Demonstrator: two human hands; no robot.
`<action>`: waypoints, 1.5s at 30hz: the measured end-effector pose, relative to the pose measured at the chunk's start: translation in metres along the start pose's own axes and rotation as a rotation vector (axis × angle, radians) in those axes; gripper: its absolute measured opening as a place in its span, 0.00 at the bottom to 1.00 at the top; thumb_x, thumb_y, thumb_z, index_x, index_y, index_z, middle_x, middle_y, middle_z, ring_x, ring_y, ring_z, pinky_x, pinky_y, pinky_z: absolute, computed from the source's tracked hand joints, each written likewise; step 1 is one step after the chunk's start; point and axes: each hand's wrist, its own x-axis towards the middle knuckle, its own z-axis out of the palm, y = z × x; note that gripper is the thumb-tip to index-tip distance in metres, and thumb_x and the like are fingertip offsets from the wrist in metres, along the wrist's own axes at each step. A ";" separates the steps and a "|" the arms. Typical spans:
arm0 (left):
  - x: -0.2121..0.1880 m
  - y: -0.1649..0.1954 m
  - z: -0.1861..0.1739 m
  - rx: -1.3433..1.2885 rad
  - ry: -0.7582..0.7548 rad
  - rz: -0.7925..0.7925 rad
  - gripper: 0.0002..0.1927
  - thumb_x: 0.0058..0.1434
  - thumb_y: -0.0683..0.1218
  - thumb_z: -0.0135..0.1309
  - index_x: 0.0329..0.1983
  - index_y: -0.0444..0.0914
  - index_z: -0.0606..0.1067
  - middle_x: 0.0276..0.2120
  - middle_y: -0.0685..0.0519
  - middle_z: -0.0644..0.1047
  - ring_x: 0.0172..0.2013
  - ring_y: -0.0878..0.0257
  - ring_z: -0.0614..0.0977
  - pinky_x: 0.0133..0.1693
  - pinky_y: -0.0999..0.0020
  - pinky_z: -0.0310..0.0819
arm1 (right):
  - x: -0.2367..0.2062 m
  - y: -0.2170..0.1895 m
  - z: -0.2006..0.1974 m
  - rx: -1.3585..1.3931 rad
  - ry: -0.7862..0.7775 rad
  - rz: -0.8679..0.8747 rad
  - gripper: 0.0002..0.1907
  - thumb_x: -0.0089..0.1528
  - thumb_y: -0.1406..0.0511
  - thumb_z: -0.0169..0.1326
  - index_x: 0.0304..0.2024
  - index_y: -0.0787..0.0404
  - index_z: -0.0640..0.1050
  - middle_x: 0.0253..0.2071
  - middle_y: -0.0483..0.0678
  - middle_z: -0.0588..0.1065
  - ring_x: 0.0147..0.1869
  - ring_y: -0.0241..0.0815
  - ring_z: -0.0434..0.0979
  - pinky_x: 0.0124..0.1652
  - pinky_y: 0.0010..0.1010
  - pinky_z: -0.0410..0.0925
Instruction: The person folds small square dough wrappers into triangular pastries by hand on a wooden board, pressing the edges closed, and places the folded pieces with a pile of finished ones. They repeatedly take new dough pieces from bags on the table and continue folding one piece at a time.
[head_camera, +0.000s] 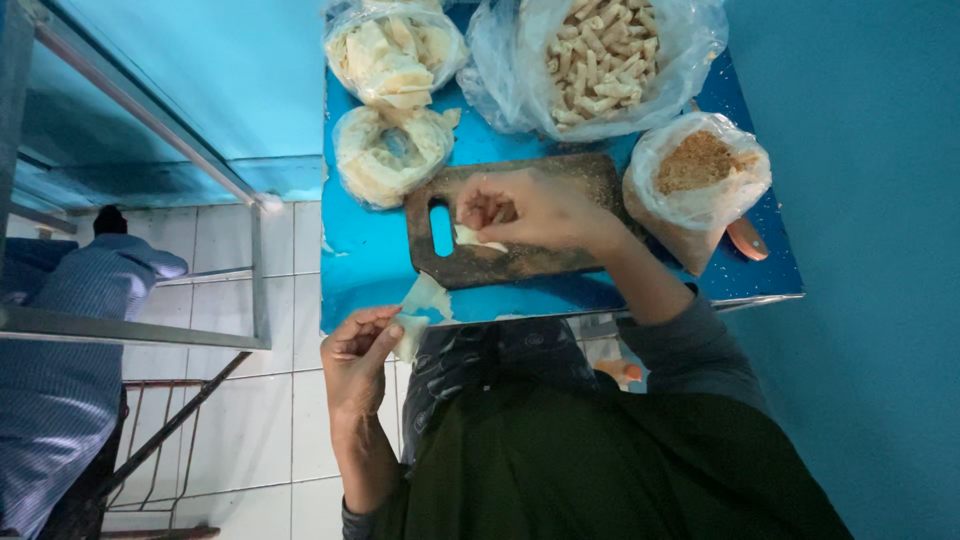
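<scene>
My right hand (530, 210) rests on a dark wooden cutting board (560, 262), its fingers curled on a small pale dough piece (478, 238) with filling. My left hand (358, 350) is off the near edge of the blue table (370, 250), pinching a thin pale wrapper sheet (420, 305) that hangs between thumb and fingers.
Behind the board stand plastic bags: two of folded pale wrappers (392, 55) (390, 152), one of rolled pieces (600, 55), one of brown crumbs (700, 165). An orange-handled tool (748, 238) lies at the right. A person in a striped shirt (70, 330) stands at the left on white tiles.
</scene>
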 end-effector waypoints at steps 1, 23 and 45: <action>0.000 -0.001 0.000 0.002 0.004 -0.007 0.13 0.59 0.30 0.60 0.47 0.30 0.80 0.37 0.49 0.82 0.34 0.68 0.81 0.38 0.74 0.74 | -0.001 0.000 -0.001 -0.004 -0.004 0.011 0.15 0.62 0.71 0.61 0.51 0.60 0.75 0.44 0.45 0.79 0.47 0.35 0.81 0.43 0.27 0.75; 0.050 0.054 0.051 0.335 -0.329 0.296 0.11 0.63 0.34 0.60 0.49 0.33 0.79 0.45 0.54 0.81 0.42 0.70 0.82 0.45 0.74 0.79 | -0.031 0.030 -0.008 0.294 0.223 0.081 0.16 0.64 0.70 0.61 0.54 0.62 0.76 0.42 0.44 0.77 0.44 0.33 0.79 0.42 0.28 0.74; 0.089 0.067 0.124 0.440 -0.909 0.377 0.13 0.62 0.36 0.58 0.50 0.35 0.80 0.48 0.49 0.83 0.47 0.62 0.84 0.50 0.68 0.78 | -0.100 0.007 0.022 -0.858 0.779 0.267 0.09 0.63 0.65 0.62 0.45 0.60 0.82 0.43 0.51 0.80 0.47 0.56 0.79 0.44 0.44 0.71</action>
